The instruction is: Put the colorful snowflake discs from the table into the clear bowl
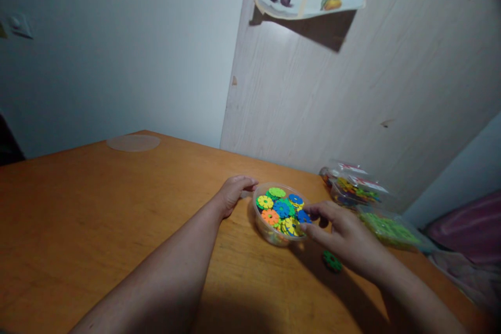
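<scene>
A round clear plastic tub point(270, 234) stands on the table, filled with flower-shaped plastic discs point(281, 209) in blue, yellow, green and orange. At its left rim is my left hand point(235, 194), fingers bent against the edge as if gripping it; the fingertips are partly hidden. My right hand point(338, 227) reaches over the right rim, with thumb and index finger apart beside a blue disc point(303, 216) and the yellow discs. No disc shows clearly between those fingers. Below the right hand lies a dark green disc point(332, 261) on the tabletop.
On the orange-brown wooden table point(129, 203), a translucent round lid point(133, 142) lies at the far left corner. Clear packs of colourful pieces point(356, 188) and a pack of green pieces point(389, 227) sit along the right edge. A wall and a wooden panel point(305, 99) rise behind.
</scene>
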